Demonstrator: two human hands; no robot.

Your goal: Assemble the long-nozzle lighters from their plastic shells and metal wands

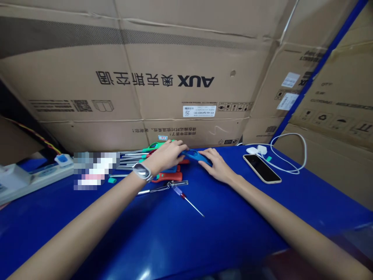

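Observation:
A blue long-barrelled gas lighter (196, 155) lies between my two hands, above the blue tabletop. My right hand (217, 165) is closed round its right end, thumb below and fingers on top. At its left end my left hand (168, 154) is closed, with fingertips against it; the barrel is hidden behind this hand. Beneath and beside my left hand lie several similar lighters, among them a green one (154, 147) and a red one (171, 177), their silver barrels pointing left. A screwdriver (189, 200) with a clear and red handle lies in front of them.
A phone (262, 168) and a white charging cable (304, 151) lie at the right. On the left is a white power strip (52, 171) with plugs, near a small green cap (112, 180). Large cardboard (163, 50) stands upright along the back edge.

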